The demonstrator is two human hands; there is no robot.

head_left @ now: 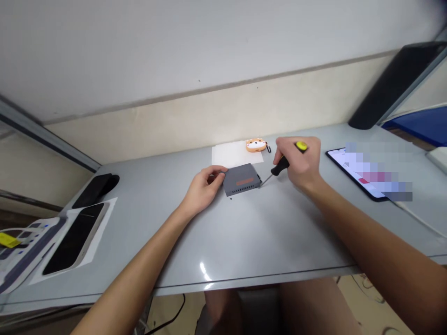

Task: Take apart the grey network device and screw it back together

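A flat dark grey box [240, 180] with an orange-brown label and a row of vent slots along its front side lies on the desk. My left hand [205, 190] grips the box's left end between thumb and fingers. In my right hand [301, 160] is a screwdriver [280, 166] with a black handle and a yellow end cap, fingers wrapped round it. Its thin shaft slants down to the left, and the tip is at the box's right end. Whether the tip sits in a screw is too small to tell. A tiny dark piece [230, 199] lies just in front of the box.
Behind the box are a white paper sheet [223, 155] and an orange animal-faced case [256, 145]. A lit phone [363, 172] with a cable is at right. Another phone [75, 239], a power strip [31, 251] and a black object [92, 190] are at left. The desk's front edge [251, 280] runs nearby.
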